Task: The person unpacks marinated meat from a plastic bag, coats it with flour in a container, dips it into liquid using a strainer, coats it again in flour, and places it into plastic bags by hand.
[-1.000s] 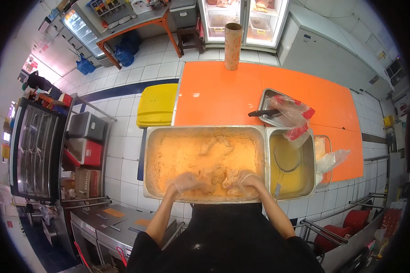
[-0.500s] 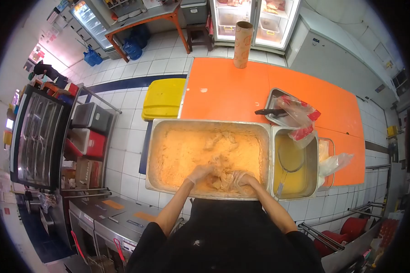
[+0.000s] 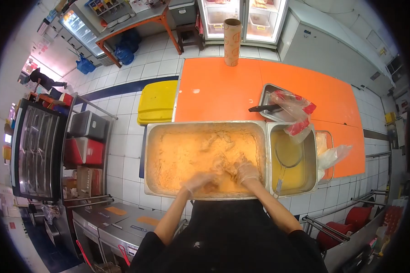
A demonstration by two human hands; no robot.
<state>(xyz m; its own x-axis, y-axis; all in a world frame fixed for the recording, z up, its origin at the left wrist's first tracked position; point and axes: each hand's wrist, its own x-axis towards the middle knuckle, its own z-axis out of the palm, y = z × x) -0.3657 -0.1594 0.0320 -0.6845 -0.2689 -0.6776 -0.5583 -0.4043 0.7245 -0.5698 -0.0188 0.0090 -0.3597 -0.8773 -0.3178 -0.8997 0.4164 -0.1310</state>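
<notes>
"Standing at your far left is a glass-fronted cabinet. What comes next?"

"A yellow lid, just past the far left part of your long metal pan. Inside the pan you have a bed of orange-tan coating."

"And your left hand?"

"It's in a clear glove, low in the pan at the coating. It's blurred, so I can't tell whether you're gripping anything."

"Where are the coated pieces?"

"In your pan, right of its middle, clumped between your hands."

"Your right hand?"

"Gloved too, fingers curved against the clump's right side. Whether they're closed around a piece, I can't tell."

"Farther right?"

"Just beside your pan, a narrower pan of yellow liquid, with a strainer in it. Beyond, on the orange table, a small tray bears a black handle and a plastic bag."
</notes>
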